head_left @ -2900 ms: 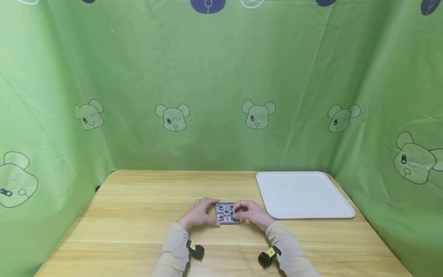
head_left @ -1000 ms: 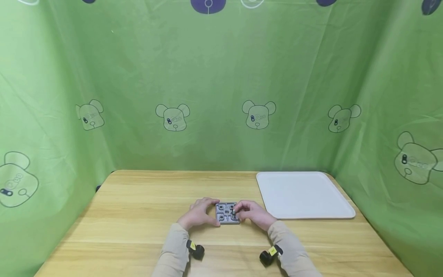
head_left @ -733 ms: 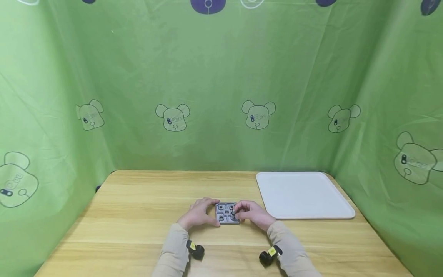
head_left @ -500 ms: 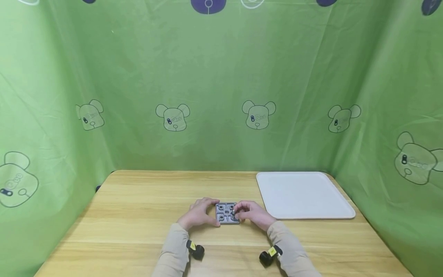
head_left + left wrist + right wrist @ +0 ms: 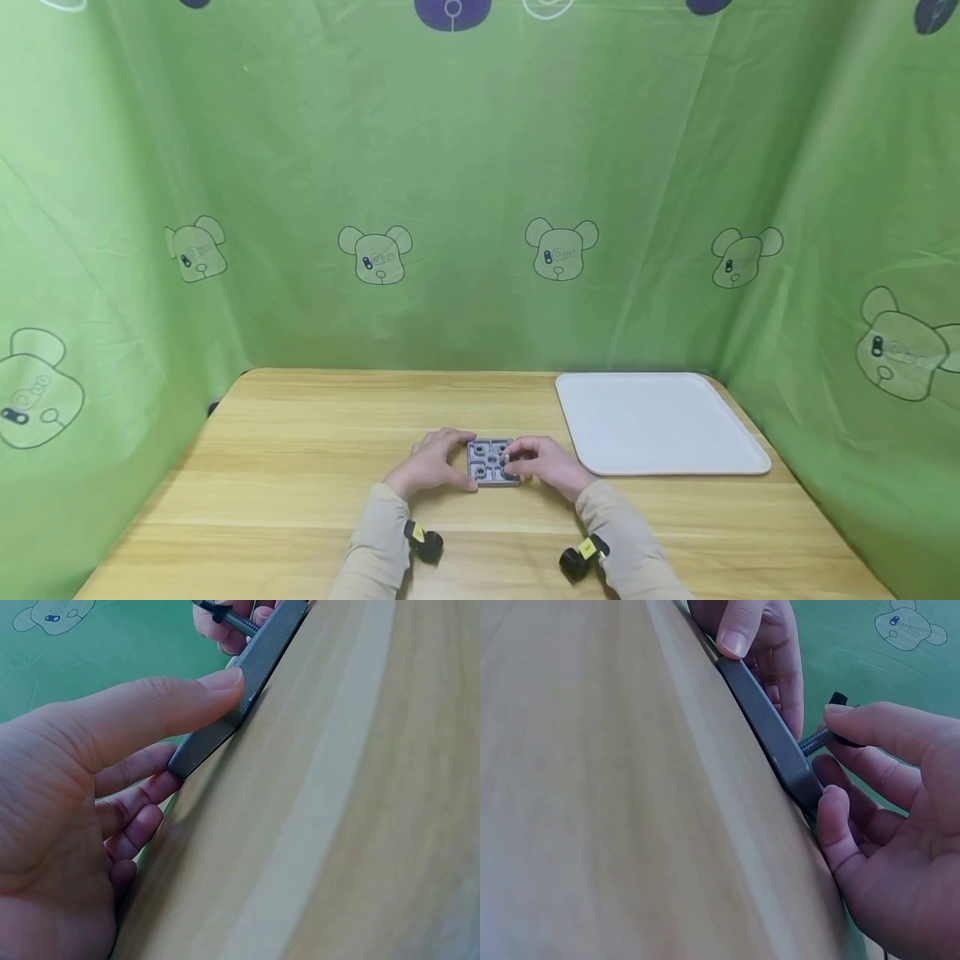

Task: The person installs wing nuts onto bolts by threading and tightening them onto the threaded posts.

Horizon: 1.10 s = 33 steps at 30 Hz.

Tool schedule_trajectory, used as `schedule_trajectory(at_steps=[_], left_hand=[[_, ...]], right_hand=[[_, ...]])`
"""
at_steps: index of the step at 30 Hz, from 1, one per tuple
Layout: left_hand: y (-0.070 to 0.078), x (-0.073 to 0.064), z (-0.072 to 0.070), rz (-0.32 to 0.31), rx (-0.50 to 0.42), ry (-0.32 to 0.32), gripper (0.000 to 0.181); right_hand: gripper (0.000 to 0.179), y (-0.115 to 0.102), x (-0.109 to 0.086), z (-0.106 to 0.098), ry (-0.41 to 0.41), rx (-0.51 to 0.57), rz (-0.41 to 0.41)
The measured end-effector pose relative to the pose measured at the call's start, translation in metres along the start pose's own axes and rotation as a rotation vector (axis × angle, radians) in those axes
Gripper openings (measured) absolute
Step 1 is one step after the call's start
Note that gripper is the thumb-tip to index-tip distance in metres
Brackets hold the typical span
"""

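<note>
A square grey plate (image 5: pixel 487 467) with recesses and round holes lies flat on the wooden table. My left hand (image 5: pixel 432 461) grips its left side, thumb on the near edge and fingers at the far edge. From the plate's right part a threaded bolt (image 5: pixel 816 742) stands up, its lower end at the plate's upper face. Thumb and index finger of my right hand (image 5: pixel 551 463) pinch the bolt's dark top. In the right wrist view, the little finger (image 5: pixel 832 817) rests at the plate's corner. The bolt's top is partly hidden by the fingers.
A white tray (image 5: pixel 663 425) lies at the back right of the wooden table (image 5: pixel 315 475), just beyond my right hand. Green cloth (image 5: pixel 465 317) with bear prints hangs behind the table and at both sides. Each sleeve carries a black wrist camera (image 5: pixel 429 547).
My right hand's fingers and wrist have shifted slightly around the bolt, with its wrist camera a little further left. The left hand and the plate have stayed in place.
</note>
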<state>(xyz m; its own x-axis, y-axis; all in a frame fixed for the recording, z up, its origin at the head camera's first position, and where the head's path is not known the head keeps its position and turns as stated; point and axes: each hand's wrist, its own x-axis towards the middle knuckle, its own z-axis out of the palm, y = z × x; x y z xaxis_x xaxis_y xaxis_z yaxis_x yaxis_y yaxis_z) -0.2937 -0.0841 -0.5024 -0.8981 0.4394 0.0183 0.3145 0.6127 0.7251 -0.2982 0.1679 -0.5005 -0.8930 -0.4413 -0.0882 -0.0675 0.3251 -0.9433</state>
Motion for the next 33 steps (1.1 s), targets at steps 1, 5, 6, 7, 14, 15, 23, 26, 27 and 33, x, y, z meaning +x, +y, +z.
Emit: schedule_trajectory(at_steps=[1,5,6,7,14,15,23,26,27,33], left_hand=[[0.000,0.000,0.000,0.000,0.001,0.001,0.087],[0.000,0.000,0.000,0.001,0.002,0.002,0.087],[0.000,0.000,0.000,0.000,0.004,0.002,0.087],[0.000,0.000,0.000,0.000,0.002,0.002,0.087],[0.000,0.000,0.001,-0.001,0.006,0.003,0.088],[0.000,0.000,0.001,0.000,0.006,0.003,0.088],[0.001,-0.001,0.000,-0.003,0.001,0.001,0.087],[0.002,-0.001,0.000,-0.007,-0.001,0.000,0.087],[0.002,-0.001,0.000,-0.008,-0.002,0.001,0.087],[0.001,-0.001,0.001,-0.010,-0.007,0.003,0.087]], right_hand=[[0.033,0.000,0.000,0.000,0.001,-0.001,-0.005],[0.033,-0.001,0.000,0.002,0.000,-0.005,-0.021],[0.033,-0.001,-0.001,0.003,0.002,-0.011,-0.022],[0.033,-0.001,-0.001,0.003,0.005,-0.016,-0.023],[0.031,-0.003,-0.001,0.006,0.034,-0.041,0.002],[0.030,-0.002,0.000,0.007,0.034,-0.045,0.003],[0.027,-0.005,-0.001,0.007,0.016,-0.062,0.002],[0.028,-0.001,0.000,0.006,0.016,-0.070,-0.004],[0.028,0.000,0.001,0.006,0.013,-0.070,-0.006],[0.033,0.003,0.000,0.001,-0.021,-0.040,-0.025]])
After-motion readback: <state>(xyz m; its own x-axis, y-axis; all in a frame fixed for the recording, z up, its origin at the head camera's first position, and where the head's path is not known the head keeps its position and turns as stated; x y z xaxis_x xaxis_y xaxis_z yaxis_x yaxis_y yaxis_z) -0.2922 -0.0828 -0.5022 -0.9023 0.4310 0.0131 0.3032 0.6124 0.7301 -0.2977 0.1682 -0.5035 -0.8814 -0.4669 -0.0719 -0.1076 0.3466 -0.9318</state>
